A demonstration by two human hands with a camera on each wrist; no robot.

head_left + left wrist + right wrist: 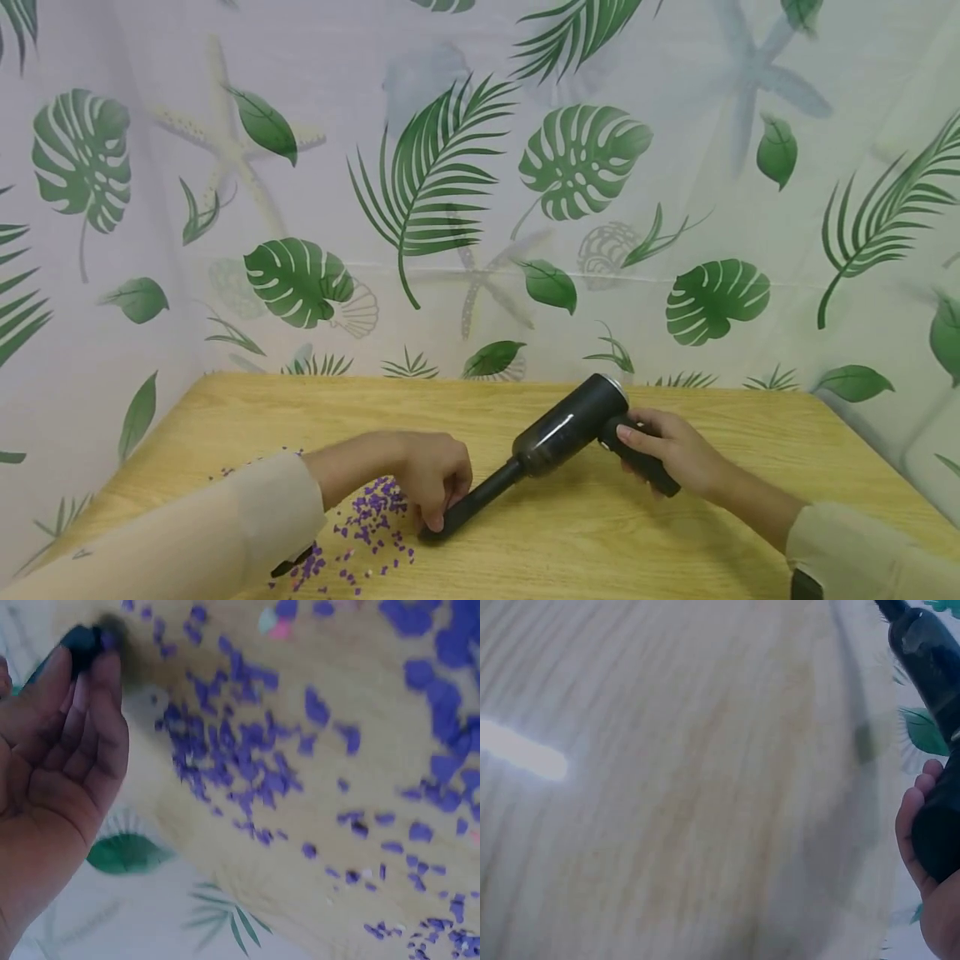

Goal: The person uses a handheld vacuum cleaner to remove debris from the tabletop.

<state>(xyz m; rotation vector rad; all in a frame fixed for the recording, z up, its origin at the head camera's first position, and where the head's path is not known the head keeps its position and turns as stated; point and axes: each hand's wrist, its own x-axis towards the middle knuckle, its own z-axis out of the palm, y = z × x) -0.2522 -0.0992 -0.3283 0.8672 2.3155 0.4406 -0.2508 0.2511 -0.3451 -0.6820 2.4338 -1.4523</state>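
A black handheld vacuum cleaner (pixel 564 431) slants across the middle of the table, its long narrow nozzle (pixel 483 495) aimed down to the left. Its handle sits in my right hand (pixel 686 454), thumb along the upper side; the right wrist view shows those fingers (pixel 909 817) wrapped round it. At the nozzle's tip, my left hand (pixel 437 468) pinches the end between thumb and fingers. Small purple scraps (pixel 375 508) lie scattered beside and below the left hand. The left wrist view shows the dark nozzle tip (pixel 84 643) with a bit of purple at its end.
The wood-grain table (pixel 600 550) carries more purple scraps toward its left side, partly behind my left sleeve (pixel 247 517). A few pink and pale bits (pixel 280 630) lie among them. A leaf-patterned cloth (pixel 480 183) hangs behind the table and along its sides.
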